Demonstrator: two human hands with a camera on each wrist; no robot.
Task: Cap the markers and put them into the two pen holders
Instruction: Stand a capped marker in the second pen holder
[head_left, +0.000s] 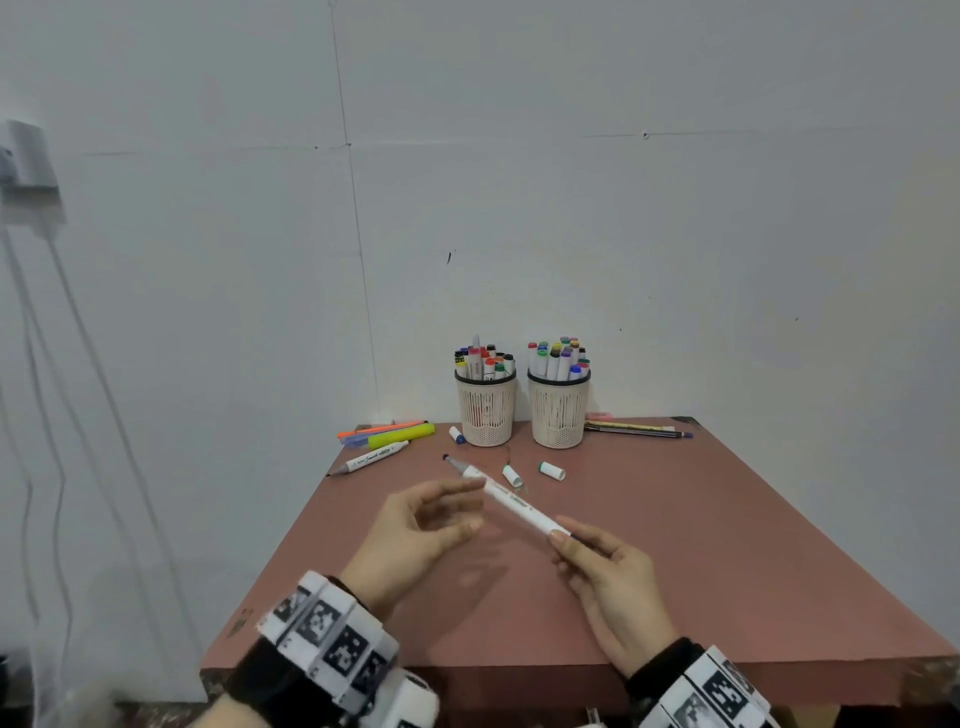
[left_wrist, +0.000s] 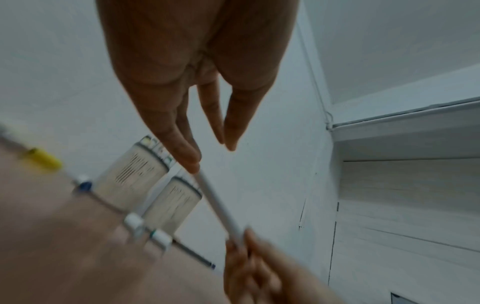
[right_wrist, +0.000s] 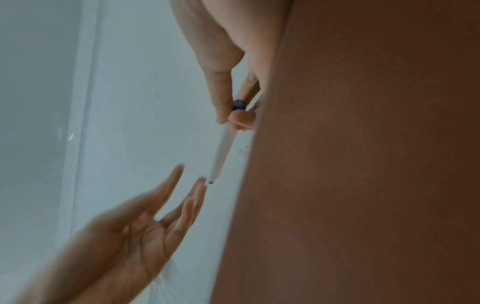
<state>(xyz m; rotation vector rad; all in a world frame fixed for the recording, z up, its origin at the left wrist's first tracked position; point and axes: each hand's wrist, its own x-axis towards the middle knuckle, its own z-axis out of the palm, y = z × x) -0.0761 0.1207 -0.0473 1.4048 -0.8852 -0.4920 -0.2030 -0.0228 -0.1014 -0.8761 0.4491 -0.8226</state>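
Observation:
My right hand (head_left: 563, 544) pinches the near end of a white marker (head_left: 514, 501) and holds it above the table. Its uncapped dark tip (head_left: 447, 458) points far-left. In the right wrist view the thumb and fingers (right_wrist: 223, 111) close around the marker's dark end. My left hand (head_left: 477, 504) is open with relaxed fingers beside the barrel; a fingertip (left_wrist: 194, 167) touches the marker (left_wrist: 221, 209). Three loose caps lie on the table: one blue-ended (head_left: 457, 435), one white (head_left: 511, 475), one green-ended (head_left: 551, 471). Two beige pen holders (head_left: 485, 410) (head_left: 558, 413) stand at the back, full of capped markers.
Another uncapped white marker (head_left: 371, 459) lies at the far left of the reddish table (head_left: 701, 545), beside a yellow highlighter and coloured pens (head_left: 400, 435). Thin pens (head_left: 639, 430) lie to the right of the holders. The wall stands close behind.

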